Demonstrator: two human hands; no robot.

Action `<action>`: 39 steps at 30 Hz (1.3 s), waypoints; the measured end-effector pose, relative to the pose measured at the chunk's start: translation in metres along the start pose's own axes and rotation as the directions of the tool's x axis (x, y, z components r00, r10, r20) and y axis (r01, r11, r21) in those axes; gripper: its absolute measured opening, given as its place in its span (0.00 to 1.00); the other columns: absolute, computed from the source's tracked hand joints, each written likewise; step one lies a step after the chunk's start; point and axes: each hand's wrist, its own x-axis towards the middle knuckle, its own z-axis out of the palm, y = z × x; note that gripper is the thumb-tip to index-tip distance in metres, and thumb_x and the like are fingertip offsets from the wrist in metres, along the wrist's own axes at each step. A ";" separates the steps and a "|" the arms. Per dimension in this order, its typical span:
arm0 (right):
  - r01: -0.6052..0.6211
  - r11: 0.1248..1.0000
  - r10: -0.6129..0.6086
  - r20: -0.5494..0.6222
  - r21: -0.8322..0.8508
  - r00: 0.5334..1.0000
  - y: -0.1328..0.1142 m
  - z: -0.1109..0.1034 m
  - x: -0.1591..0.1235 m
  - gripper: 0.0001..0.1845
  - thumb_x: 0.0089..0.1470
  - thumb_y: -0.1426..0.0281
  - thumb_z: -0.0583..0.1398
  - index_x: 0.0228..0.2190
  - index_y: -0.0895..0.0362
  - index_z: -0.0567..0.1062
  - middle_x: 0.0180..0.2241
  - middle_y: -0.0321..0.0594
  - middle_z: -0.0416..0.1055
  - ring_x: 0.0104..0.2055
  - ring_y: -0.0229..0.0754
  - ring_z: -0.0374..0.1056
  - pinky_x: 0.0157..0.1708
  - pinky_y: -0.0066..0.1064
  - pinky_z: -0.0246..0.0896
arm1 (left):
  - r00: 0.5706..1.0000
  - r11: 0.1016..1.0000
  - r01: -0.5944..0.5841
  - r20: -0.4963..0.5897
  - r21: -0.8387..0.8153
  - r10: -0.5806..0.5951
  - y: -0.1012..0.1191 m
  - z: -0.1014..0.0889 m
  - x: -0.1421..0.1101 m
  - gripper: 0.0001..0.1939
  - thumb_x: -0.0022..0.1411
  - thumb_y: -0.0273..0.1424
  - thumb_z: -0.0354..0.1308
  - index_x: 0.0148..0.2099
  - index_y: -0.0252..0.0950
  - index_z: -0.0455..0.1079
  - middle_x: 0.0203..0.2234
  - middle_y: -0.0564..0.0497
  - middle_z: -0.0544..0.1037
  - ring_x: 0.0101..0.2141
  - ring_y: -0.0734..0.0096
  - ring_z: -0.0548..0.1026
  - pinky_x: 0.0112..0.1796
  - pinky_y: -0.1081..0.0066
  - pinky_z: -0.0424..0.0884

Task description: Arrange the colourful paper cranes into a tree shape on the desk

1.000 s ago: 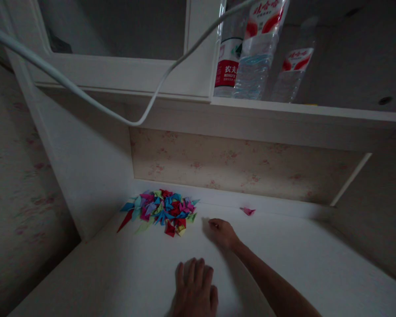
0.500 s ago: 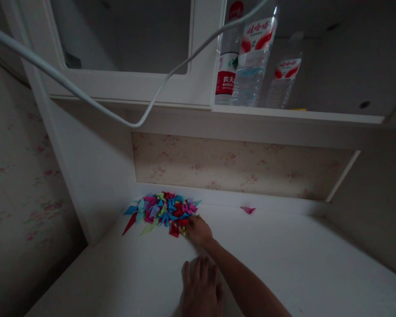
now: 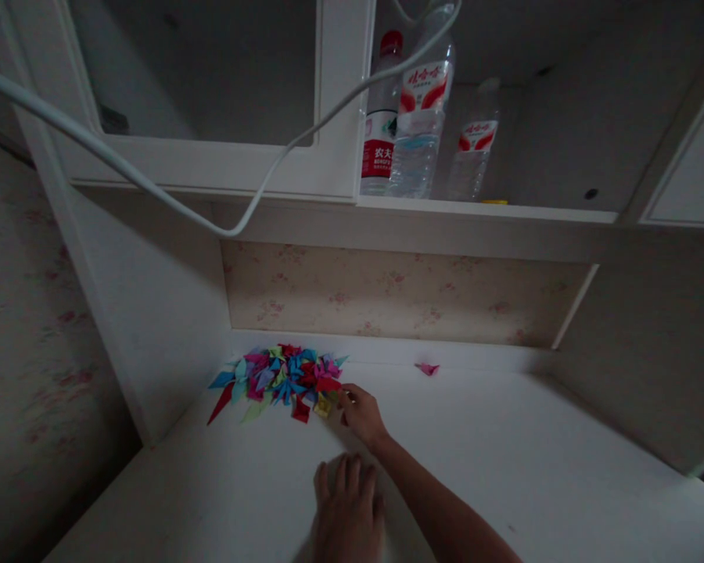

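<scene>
A heap of colourful folded paper pieces (image 3: 290, 377), origami by their look, lies at the back left of the white desktop. At the heap's right edge, my right hand (image 3: 359, 410) pinches a red folded paper piece (image 3: 328, 384) between thumb and fingers. Just below it on the desktop are a gold paper piece (image 3: 322, 406) and another red one (image 3: 300, 409). Nearer to me, my left hand (image 3: 350, 508) rests palm down on the desk with its fingers stretched out, holding nothing. Off to the right, a single pink paper piece (image 3: 428, 369) sits near the back ledge.
Above the desk (image 3: 475, 453) hangs a white cabinet; its open shelf (image 3: 486, 209) carries several plastic bottles (image 3: 421, 133). A white cable (image 3: 228, 232) sags across the front of the cabinet. Side panels bound the desk at left (image 3: 146, 313) and right (image 3: 633, 352).
My right hand has drawn back slightly from the heap, and the red paper piece now shows in its fingers. My left hand stays flat. The whole view has shifted a little.
</scene>
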 end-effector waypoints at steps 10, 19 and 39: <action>-0.190 0.491 0.326 0.023 0.850 0.945 0.060 -0.099 -0.136 0.22 0.49 0.53 0.62 0.36 0.59 0.78 0.34 0.45 0.77 0.29 0.41 0.72 0.29 0.31 0.65 | 0.901 0.558 0.433 0.324 -0.708 -0.288 0.030 -0.008 0.017 0.25 0.64 0.50 0.38 0.44 0.36 0.66 0.32 0.49 0.73 0.19 0.75 0.69 0.21 0.73 0.65; -0.113 0.537 0.427 -0.154 0.836 0.891 0.107 -0.138 -0.140 0.27 0.32 0.58 0.72 0.35 0.60 0.78 0.32 0.47 0.79 0.31 0.46 0.73 0.30 0.32 0.65 | 0.906 0.703 0.259 0.418 -0.662 0.060 0.083 0.021 0.061 0.15 0.60 0.39 0.48 0.36 0.35 0.72 0.26 0.53 0.74 0.19 0.78 0.67 0.20 0.78 0.61; -0.048 0.528 0.458 -0.237 0.848 0.857 0.154 -0.127 -0.109 0.27 0.37 0.46 0.66 0.23 0.58 0.76 0.23 0.39 0.74 0.21 0.35 0.63 0.22 0.25 0.59 | 0.914 0.991 -0.080 0.390 -0.108 0.117 0.173 0.125 0.303 0.14 0.65 0.37 0.53 0.47 0.34 0.70 0.44 0.47 0.75 0.43 0.65 0.74 0.44 0.59 0.71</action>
